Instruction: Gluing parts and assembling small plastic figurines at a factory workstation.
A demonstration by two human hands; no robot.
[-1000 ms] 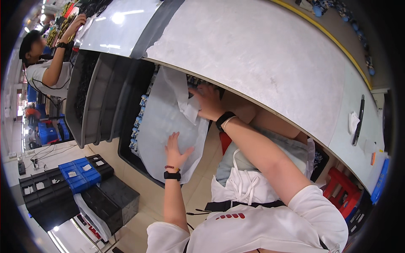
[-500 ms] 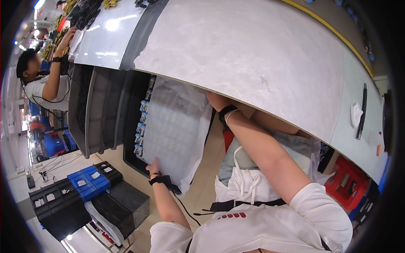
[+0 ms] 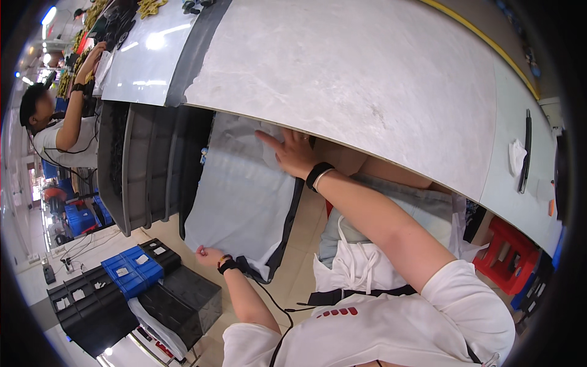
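A translucent white sheet [image 3: 241,208] lies over a black crate [image 3: 282,263] that sits partly under the worktable's near edge. Faint rows of small shapes show through its upper part. One small blue-and-white figure [image 3: 203,155] peeks out at the left side; the rest are covered. At the sheet's near left corner, my left hand [image 3: 211,255] has its fingers closed on the edge. My right hand [image 3: 295,154] rests on the far right part of the sheet, fingers spread and index finger stretched out, close under the table edge.
The white-topped worktable [image 3: 348,79] spans the far side. Grey crates [image 3: 143,165] stand left of the black one. Black and blue bins [image 3: 131,269] are on the lower left, a red plastic stool [image 3: 504,257] on the right. Another person [image 3: 64,128] works at the far left.
The sheet has been drawn toward the near left, covering most figures along the left side. My left hand moved slightly left and nearer; my right hand came out from under the table onto the sheet.
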